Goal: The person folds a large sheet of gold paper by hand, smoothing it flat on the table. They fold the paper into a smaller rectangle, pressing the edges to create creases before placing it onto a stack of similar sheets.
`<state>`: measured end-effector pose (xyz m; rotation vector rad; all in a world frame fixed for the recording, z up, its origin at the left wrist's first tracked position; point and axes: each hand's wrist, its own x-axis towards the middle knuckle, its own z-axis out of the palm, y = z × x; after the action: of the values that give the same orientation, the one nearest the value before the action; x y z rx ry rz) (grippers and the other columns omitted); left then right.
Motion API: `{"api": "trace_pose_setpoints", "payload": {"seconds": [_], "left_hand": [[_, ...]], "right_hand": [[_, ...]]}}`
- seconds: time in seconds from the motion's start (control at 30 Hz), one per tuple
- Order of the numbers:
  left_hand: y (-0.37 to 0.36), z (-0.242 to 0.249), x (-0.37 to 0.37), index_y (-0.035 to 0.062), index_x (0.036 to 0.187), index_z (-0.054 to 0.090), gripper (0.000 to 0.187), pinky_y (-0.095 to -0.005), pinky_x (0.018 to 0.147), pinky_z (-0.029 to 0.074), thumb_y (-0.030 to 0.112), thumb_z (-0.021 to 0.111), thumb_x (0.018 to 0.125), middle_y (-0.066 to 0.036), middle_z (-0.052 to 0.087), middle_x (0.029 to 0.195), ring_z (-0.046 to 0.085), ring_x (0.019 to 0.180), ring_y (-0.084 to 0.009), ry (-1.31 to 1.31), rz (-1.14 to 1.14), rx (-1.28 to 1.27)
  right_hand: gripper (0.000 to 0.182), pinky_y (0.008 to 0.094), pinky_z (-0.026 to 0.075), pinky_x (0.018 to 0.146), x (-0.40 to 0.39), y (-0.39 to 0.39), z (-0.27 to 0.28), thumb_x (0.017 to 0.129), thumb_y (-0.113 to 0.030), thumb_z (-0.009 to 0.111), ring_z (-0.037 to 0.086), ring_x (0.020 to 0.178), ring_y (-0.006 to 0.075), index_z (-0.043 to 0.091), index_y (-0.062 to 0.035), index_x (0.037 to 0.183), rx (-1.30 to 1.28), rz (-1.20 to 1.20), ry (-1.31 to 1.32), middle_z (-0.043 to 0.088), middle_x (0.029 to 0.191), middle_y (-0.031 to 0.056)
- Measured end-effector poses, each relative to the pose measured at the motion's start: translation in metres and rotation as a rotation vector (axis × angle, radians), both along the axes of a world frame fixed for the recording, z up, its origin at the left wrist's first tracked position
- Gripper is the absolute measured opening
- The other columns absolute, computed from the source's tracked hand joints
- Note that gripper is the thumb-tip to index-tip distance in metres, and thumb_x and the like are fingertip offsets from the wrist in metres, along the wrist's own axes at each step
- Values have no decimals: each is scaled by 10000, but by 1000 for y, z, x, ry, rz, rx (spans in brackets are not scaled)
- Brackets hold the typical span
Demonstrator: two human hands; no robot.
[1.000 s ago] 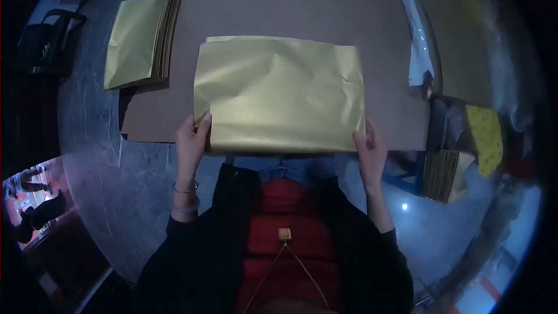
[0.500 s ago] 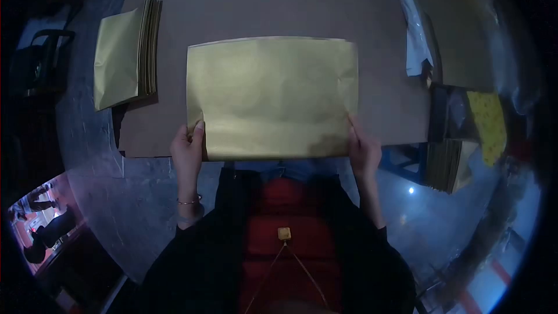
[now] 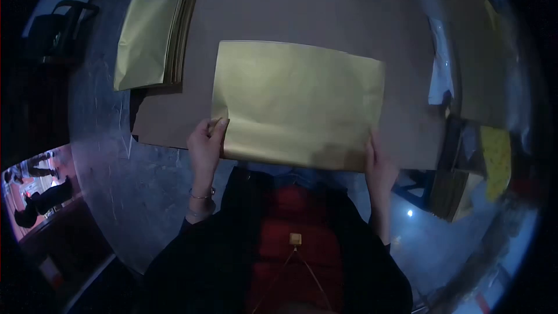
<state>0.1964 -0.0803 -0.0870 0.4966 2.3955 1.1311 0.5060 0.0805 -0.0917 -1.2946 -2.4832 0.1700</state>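
A wide sheet of gold paper [image 3: 299, 102], folded along its near edge, lies over the front edge of the brown tabletop [image 3: 279, 3]. My left hand [image 3: 207, 144] pinches its left side near the lower corner, thumb on top. On the right side, my right hand [image 3: 381, 163] grips the paper close to the lower right corner, the fingers partly hidden beneath. A stack of folded gold paper [image 3: 148, 40] rests at the table's left edge.
Crumpled clear plastic [image 3: 442, 75] runs along the table's right side. Below it, another paper stack [image 3: 452, 195] sits beside a yellow patterned cloth [image 3: 495, 160]. A dark chair [image 3: 61, 23] stands at the far left. In the lower left, a person [image 3: 43, 200] is in a lit area.
The view has turned, so the table and paper appear tilted and shifted to the right. Both hands keep their hold on the gold paper.
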Motion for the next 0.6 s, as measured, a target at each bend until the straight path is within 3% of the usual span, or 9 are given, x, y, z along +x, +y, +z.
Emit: {"api": "trace_pose_setpoints", "payload": {"seconds": [0.07,0.13,0.3,0.43,0.5,0.6], "left_hand": [[-2,-5,-4,-23,866,637,305,-273,543,436,280,667,847,-84,617,644,525,566,-101,33,17,-35],[0,-2,-6,-18,850,627,322,-302,550,453,302,656,847,-127,618,650,576,568,-156,91,-73,-159],[8,8,-5,-8,855,612,312,-357,547,460,302,643,851,-174,619,679,640,620,-263,47,-67,-125],[2,1,-5,-6,866,616,313,-365,551,464,305,641,851,-177,623,683,644,625,-275,75,-65,-232],[1,-2,-3,-9,871,614,321,-366,549,463,310,641,849,-175,619,665,643,613,-272,101,-65,-106],[4,6,-2,-13,866,612,326,-359,540,460,311,642,847,-169,612,645,634,588,-258,43,-40,-151]], "right_hand": [[327,380,525,677,-4,0,9,902,-207,562,662,765,296,590,-183,1226,-244,-130,-36,670,924,152],[330,368,524,703,-2,1,5,900,-187,565,664,799,287,588,-172,1228,-239,-99,-46,668,964,150],[335,339,514,767,4,8,-12,898,-126,566,660,897,275,583,-130,1232,-104,7,5,654,1067,148],[330,337,513,778,-5,4,4,907,-117,556,654,940,277,576,-106,1236,-206,-33,13,646,1096,149],[330,338,513,778,-6,5,5,909,-124,555,652,947,279,574,-104,1238,-232,-33,13,644,1100,149],[333,343,514,774,-2,4,0,912,-127,553,650,952,281,571,-113,1244,-235,-47,13,642,1103,151]]}}
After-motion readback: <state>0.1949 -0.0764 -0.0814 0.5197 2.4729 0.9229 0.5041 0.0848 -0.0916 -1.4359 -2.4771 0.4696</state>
